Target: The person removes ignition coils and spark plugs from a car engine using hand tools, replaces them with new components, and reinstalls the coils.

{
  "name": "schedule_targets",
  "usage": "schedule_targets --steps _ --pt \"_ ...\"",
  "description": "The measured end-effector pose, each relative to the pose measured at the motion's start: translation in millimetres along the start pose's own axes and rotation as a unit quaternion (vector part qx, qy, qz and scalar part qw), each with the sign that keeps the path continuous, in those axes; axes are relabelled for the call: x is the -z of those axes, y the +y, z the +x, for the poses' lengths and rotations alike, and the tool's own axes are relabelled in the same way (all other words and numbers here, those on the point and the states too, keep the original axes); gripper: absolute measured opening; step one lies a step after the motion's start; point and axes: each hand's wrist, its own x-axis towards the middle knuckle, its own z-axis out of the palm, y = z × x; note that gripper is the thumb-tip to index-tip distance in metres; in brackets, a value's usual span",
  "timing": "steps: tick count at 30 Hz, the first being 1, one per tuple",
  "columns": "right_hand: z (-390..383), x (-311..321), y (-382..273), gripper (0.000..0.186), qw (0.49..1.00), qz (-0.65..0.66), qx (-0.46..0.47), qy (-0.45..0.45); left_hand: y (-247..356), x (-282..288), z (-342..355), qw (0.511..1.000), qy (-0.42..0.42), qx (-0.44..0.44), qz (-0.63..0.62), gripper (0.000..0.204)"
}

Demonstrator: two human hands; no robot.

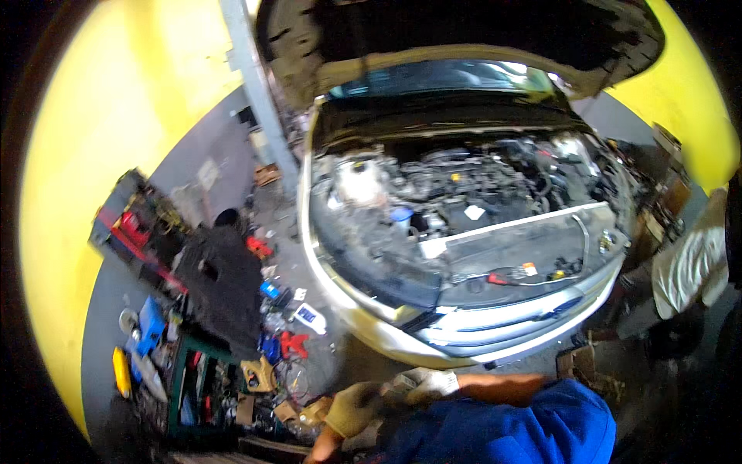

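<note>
Both my hands wear pale work gloves and meet low in front of my body, before the car's front bumper. My left hand is closed, its fingers turned toward the other hand. My right hand is also closed, around or against a small pale object that is too blurred to name. Whether the left fingers touch it too, I cannot tell. Ahead stands a light-coloured car with its hood raised and the engine exposed. A red-handled tool lies on the front panel of the engine bay.
Left of the car, a dark green tool cabinet holds many tools. Near it are a black mat-like cover, a red stand-like thing and a white-and-blue container. A grey post rises beside the car. Right, a pale cloth hangs.
</note>
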Motion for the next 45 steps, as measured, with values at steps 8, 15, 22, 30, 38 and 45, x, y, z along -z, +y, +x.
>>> schedule_targets --steps 8,15,22,30,38,45 --pt "-175 79 -55 0.041 0.888 -0.375 0.053 0.262 110 -140 112 0.998 -0.041 -0.023 -0.039 0.036" --pt "-220 126 -69 0.044 0.929 -0.170 0.032 0.328 151 -196 149 0.999 0.033 0.003 0.027 0.035" --pt "-212 146 -60 0.032 0.939 0.154 -0.016 0.308 168 -217 150 0.985 0.093 -0.054 0.136 0.028" --pt "-189 115 -98 0.029 0.932 0.025 0.042 0.358 151 -195 144 0.986 0.118 0.104 -0.058 0.025" --pt "-152 86 -112 0.038 0.938 0.127 0.104 0.306 147 -164 131 0.980 0.197 0.002 0.025 0.021" --pt "-119 72 -116 0.031 0.922 0.161 0.145 0.321 144 -134 138 0.966 0.245 -0.077 0.012 0.022"
